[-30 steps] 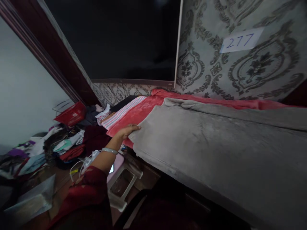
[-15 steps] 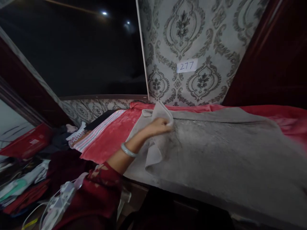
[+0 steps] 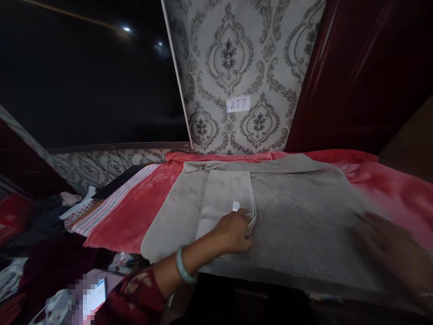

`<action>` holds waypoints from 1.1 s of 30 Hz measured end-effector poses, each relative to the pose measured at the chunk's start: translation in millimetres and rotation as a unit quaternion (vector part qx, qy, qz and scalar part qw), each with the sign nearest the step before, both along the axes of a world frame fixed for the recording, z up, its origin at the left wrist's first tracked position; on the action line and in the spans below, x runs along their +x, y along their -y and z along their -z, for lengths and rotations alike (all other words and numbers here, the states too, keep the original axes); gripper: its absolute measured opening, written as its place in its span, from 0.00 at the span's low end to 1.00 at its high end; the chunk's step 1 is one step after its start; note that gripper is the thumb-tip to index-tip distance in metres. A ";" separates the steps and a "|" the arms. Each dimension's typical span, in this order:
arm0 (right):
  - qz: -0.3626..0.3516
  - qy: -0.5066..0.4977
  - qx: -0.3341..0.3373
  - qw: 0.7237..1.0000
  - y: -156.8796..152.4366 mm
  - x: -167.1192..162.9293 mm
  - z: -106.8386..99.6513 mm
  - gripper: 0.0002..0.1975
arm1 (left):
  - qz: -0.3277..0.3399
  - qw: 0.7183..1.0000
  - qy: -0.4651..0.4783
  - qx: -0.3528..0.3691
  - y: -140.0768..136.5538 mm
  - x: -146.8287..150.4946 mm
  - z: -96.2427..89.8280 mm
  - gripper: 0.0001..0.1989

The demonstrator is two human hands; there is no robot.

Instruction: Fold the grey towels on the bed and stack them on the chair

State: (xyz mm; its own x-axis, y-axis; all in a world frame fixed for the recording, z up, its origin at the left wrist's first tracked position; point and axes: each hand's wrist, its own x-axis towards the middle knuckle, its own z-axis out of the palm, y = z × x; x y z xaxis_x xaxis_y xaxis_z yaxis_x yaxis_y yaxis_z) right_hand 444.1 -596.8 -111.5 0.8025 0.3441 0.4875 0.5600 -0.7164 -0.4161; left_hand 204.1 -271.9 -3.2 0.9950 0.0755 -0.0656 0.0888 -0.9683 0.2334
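Note:
A folded light-grey towel (image 3: 228,187) with a small white label lies on the left part of a wide grey cloth (image 3: 294,225). My left hand (image 3: 235,230) is closed on the towel's near right edge, where its layers show; a pale bangle circles that wrist. Further right, my right hand (image 3: 389,248) is over the grey cloth, blurred by motion, with its fingers stretched out and nothing seen in them. Whether it touches the cloth I cannot tell.
A red blanket (image 3: 125,212) with a striped end lies beneath the grey cloth. Behind are a dark television (image 3: 101,81) and patterned wallpaper with a "277" paper (image 3: 238,104). Clothes (image 3: 43,253) and a lit phone (image 3: 94,298) are at lower left.
The towel, earlier lifted and crumpled in my left hand, now lies flatter in a folded rectangle. My left hand has come lower and nearer; my right hand has entered at right. The view has shifted right.

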 end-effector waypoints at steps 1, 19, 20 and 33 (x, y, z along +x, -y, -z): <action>-0.023 -0.056 0.038 0.997 -20.2 -6.6 -9.0 0.26 | -0.010 1.000 0.016 -0.004 4.4 -7.1 3.9 0.16; -0.226 -0.320 0.183 0.902 -294.4 -28.9 -47.4 0.24 | 0.033 0.932 0.338 0.122 27.2 -31.7 73.5 0.20; -0.230 -0.302 0.190 0.906 -294.7 -25.5 -48.0 0.23 | 0.035 0.927 0.355 0.119 28.5 -28.4 69.5 0.21; -0.204 -0.238 0.156 0.937 -211.5 25.3 -17.8 0.27 | 0.095 0.945 0.274 0.152 82.4 28.7 90.2 0.04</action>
State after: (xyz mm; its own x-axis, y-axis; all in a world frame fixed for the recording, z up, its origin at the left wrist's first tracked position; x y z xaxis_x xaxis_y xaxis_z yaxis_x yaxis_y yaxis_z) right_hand 469.4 -385.3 -93.7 0.7868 0.5706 0.2353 0.4583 -0.2847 -0.8420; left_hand 232.8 -354.3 -93.4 0.8705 -0.1751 0.4600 -0.1460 -0.9844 -0.0984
